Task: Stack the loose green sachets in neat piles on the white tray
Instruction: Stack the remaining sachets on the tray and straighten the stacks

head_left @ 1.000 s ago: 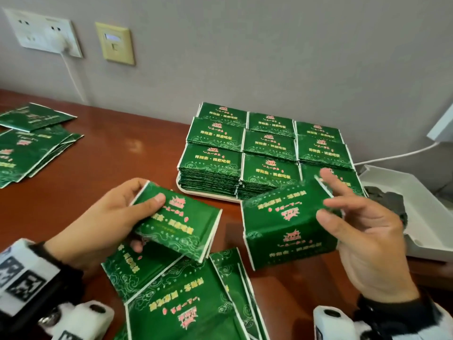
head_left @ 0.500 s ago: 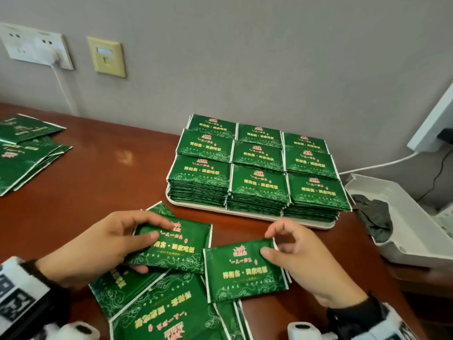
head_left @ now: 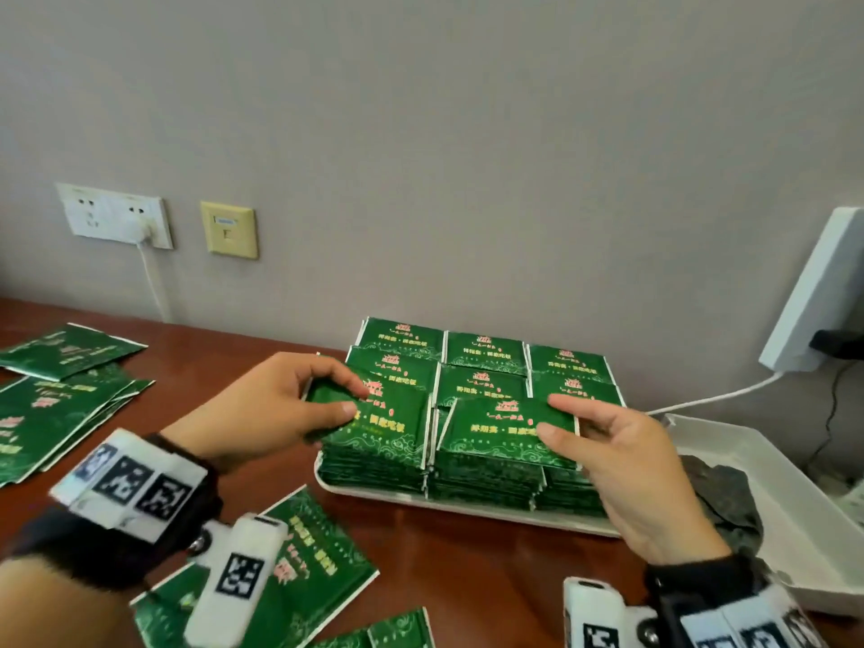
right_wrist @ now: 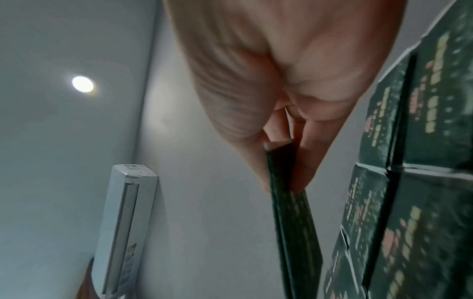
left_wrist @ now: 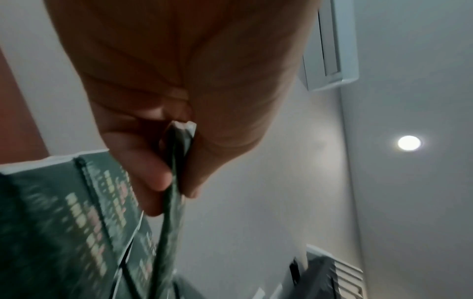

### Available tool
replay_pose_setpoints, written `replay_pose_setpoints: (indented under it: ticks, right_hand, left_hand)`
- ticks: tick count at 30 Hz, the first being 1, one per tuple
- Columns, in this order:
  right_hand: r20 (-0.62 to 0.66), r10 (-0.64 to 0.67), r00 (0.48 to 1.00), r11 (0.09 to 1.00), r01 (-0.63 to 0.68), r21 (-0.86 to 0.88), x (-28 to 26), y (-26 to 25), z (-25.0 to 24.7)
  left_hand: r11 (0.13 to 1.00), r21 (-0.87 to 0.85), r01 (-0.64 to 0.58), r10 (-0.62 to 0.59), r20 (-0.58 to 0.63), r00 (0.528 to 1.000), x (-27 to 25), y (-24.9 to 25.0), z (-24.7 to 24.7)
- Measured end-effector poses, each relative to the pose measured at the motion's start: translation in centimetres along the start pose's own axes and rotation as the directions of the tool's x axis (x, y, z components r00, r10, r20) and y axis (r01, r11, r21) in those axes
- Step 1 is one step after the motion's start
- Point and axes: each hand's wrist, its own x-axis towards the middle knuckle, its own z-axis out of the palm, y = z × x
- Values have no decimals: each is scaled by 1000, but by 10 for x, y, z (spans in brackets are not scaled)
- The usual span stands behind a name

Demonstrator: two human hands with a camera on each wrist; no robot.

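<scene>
Piles of green sachets (head_left: pixel 484 355) fill the white tray (head_left: pixel 467 507) on the brown table. My left hand (head_left: pixel 348 399) pinches one green sachet (head_left: pixel 388 425) by its left end, over the front left pile. My right hand (head_left: pixel 549 416) pinches a second sachet (head_left: pixel 498 430) by its right end, over the front middle pile. In the left wrist view the thumb and fingers (left_wrist: pixel 153 172) clamp the sachet's edge (left_wrist: pixel 170 222). In the right wrist view the fingertips (right_wrist: pixel 307 161) hold a thin green sachet (right_wrist: pixel 294 222) edge-on beside the piles (right_wrist: pixel 422 182).
Loose sachets (head_left: pixel 308 563) lie on the table in front of the tray, and more sachets (head_left: pixel 51 409) lie at the far left. A white bin (head_left: pixel 795 516) with a dark cloth (head_left: pixel 720 498) sits right of the tray. Wall sockets (head_left: pixel 117 217) and a cable (head_left: pixel 710 395) run behind.
Both hands have lifted their sachets from low over the table up and forward over the tray's front piles. The camera view has tilted upward.
</scene>
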Motion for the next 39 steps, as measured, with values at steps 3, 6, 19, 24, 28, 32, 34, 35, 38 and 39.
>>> replay_pose_setpoints:
  ticks: [3,6,19,24,28,32,34,35,38,39]
  right_hand:
    - [-18,-46,999,979,42,-198,12,1,8]
    - [0,-122,992,825,102,-556,18,10,17]
    - [279,39,960,439,234,-867,7,14,41]
    - [343,0,940,419,311,-853,7,14,43]
    - [360,-22,933,419,336,-843,8,15,42]
    - [364,-33,931,418,344,-841,8,16,42]
    - [364,-42,930,421,347,-838,9,17,41]
    - [363,-46,931,422,347,-837,9,18,41]
    - [364,-55,930,418,353,-837,10,18,42]
    - [365,-60,929,414,356,-838,11,18,42]
  left_hand:
    - [999,9,40,-39,-28,999,15,-8,4]
    - [994,81,78,-79,19,997,20,-18,11]
    - [857,492,152,-109,-114,987,24,-22,34]
    - [645,722,250,-241,-118,963,18,-18,37]
    - [606,770,200,-242,-62,968,15,-9,40]
    - [601,782,168,-195,-60,979,17,-9,44]
    - [598,787,153,-171,-61,983,19,-11,45]
    - [597,789,145,-163,-57,985,20,-12,45]
    - [600,791,121,-145,-41,989,21,-13,45]
    - [601,791,116,-141,-39,989,21,-13,45]
